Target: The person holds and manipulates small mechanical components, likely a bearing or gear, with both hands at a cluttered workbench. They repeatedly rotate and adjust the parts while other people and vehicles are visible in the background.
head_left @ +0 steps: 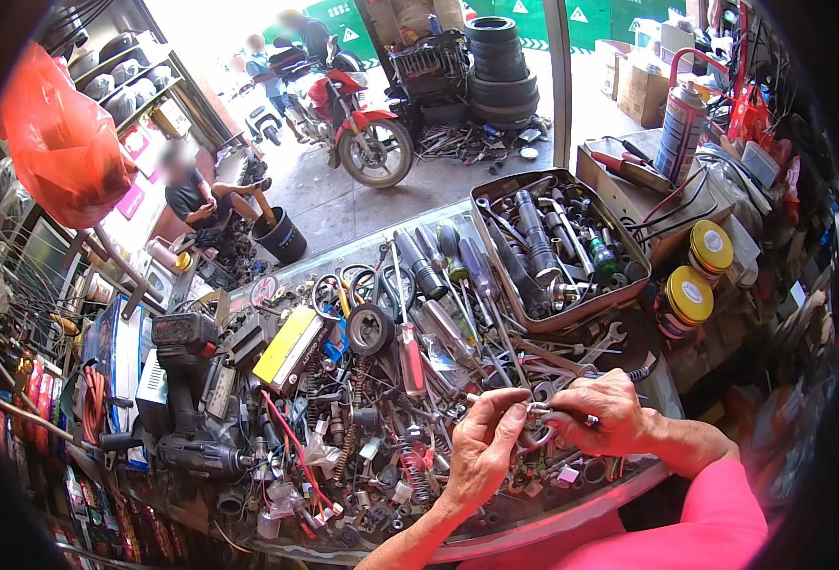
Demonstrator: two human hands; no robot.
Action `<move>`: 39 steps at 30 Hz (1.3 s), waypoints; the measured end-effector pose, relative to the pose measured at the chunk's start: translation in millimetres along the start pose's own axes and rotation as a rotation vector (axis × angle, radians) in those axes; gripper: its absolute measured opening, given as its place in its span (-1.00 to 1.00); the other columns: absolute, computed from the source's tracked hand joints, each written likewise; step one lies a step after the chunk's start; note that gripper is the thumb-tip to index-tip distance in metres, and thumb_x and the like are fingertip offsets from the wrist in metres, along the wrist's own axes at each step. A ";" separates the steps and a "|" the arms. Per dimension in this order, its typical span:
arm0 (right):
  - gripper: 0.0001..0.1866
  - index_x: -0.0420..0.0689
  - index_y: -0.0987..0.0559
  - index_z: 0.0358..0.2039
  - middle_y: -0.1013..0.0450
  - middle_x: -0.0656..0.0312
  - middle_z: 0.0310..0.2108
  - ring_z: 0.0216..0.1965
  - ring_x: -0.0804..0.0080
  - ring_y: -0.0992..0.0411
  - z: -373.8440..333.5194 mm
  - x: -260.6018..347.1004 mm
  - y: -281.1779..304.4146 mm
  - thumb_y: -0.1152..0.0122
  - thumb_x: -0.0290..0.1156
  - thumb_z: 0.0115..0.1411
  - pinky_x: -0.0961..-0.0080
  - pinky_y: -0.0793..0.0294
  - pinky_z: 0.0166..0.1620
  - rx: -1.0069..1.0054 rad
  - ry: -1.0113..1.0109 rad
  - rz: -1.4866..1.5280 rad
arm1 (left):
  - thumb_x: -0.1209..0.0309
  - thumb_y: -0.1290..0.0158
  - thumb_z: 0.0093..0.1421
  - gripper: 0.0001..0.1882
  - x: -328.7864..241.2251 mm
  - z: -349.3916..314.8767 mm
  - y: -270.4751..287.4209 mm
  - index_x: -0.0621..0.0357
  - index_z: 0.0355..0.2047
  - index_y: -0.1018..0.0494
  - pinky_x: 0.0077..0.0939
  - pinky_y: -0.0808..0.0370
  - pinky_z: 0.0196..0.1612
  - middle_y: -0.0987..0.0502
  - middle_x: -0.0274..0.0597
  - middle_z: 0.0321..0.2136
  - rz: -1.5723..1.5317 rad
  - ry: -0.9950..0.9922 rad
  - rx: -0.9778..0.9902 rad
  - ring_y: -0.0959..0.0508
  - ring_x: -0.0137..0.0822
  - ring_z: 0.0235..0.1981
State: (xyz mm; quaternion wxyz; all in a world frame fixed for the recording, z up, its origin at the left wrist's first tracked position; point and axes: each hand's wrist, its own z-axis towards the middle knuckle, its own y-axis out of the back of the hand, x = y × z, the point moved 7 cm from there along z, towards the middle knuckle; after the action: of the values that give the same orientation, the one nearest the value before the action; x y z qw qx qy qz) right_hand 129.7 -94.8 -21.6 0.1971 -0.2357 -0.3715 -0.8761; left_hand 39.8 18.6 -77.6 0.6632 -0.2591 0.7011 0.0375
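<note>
The left hand (482,445) and right hand (605,414) pinched a small metal part (537,408) between their fingertips, above the cluttered tabletop (348,251). It looked silvery and shiny, its full shape hidden behind the fingers.

Held part (537,408) of apparently shiny metal, bag (58,142) of glossy plastic

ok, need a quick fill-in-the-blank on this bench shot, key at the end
1. The left hand and right hand meet at a small shiny part, and the visible sleeve is ____.
2. Both tubs beside the metal tray have ____ lids.
3. The motorcycle's front fender is ____.
4. In the picture, the stacked tyres stand to the motorcycle's ____.

Missing words: pink; yellow; red; right.
</note>
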 end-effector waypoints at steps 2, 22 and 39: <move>-0.79 -0.24 -0.55 -0.36 -0.44 0.18 -0.64 -0.71 0.38 -0.41 0.0 -0.8 0.7 -0.33 -0.55 -0.06 0.53 -0.33 -0.65 -0.010 -0.002 -0.005 | 0.52 0.02 0.27 -0.70 2.4 0.1 1.9 0.23 0.01 -0.34 -0.68 -0.48 -0.34 -0.50 -0.25 -0.23 -0.002 0.012 0.048 -0.50 -0.57 -0.35; -0.78 -0.22 -0.54 -0.35 -0.41 0.20 -0.63 -0.70 0.34 -0.40 -1.5 -0.8 -0.3 -0.36 -0.46 -0.01 0.48 -0.32 -0.66 0.002 0.001 0.005 | 0.47 0.04 0.27 -0.73 -4.8 -3.7 -7.4 0.21 -0.02 -0.38 -0.65 -0.45 -0.37 -0.49 -0.30 -0.38 0.191 -0.097 0.106 -0.49 -0.55 -0.45; -0.80 -0.23 -0.56 -0.36 -0.42 0.20 -0.64 -0.70 0.34 -0.41 -1.3 -2.0 -1.6 -0.35 -0.46 -0.01 0.50 -0.33 -0.67 0.018 -0.006 0.021 | 0.48 0.09 0.32 -0.75 3.4 -5.5 -10.3 0.19 0.01 -0.36 -0.75 -0.38 -0.51 -0.53 -0.32 -0.42 0.204 -0.088 0.118 -0.42 -0.64 -0.56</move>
State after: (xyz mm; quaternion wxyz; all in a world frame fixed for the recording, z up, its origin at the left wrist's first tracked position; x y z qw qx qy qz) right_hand 130.1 -94.4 -24.4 0.2070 -0.2405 -0.3774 -0.8700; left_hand 39.1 6.4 -77.2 0.7002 -0.1450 0.6951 0.0749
